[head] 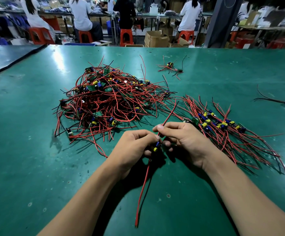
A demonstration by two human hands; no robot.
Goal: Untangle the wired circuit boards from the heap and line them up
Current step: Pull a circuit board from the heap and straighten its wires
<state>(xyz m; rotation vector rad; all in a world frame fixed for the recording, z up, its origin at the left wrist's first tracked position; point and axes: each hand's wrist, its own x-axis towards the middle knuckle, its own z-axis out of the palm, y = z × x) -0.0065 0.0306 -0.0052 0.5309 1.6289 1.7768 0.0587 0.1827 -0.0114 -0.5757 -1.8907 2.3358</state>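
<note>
Head view, left hand (135, 147) grip curled round a wired board (156, 147), right hand (182, 140) grip pinching its red wire (168, 116), both just in front of the heap (107, 99), lined-up row (223, 126) right of the heap, open counter (27, 159) left of it.

Bare forearms (90, 189), L hand (135, 144), R hand (187, 142), fingers (169, 125) w/ nails prob. short

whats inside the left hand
From the left hand peek blue and yellow components, a red wire trailing toward the camera. Its fingers cover whatever board they sit on.
</note>
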